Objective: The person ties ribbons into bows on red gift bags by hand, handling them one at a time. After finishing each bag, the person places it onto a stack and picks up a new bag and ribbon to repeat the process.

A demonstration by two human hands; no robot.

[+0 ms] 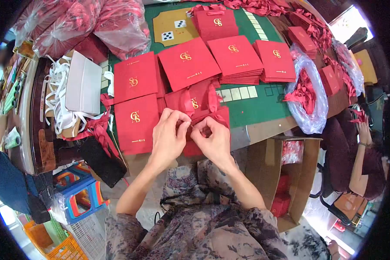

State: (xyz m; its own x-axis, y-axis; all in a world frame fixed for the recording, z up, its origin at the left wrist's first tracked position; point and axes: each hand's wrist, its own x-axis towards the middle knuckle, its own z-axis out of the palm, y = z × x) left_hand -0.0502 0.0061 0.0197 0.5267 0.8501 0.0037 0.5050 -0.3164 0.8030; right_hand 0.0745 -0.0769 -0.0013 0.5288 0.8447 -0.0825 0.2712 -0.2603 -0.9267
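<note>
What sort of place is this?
Probably a small packaging workshop: stacks of flat red paper bags with gold lettering sit on a green-topped table, beside a clear plastic bag of loose red ribbon, with an open brown cardboard box below.

Bright light point(351, 25) glares right of a green-topped table point(258, 112).
</note>
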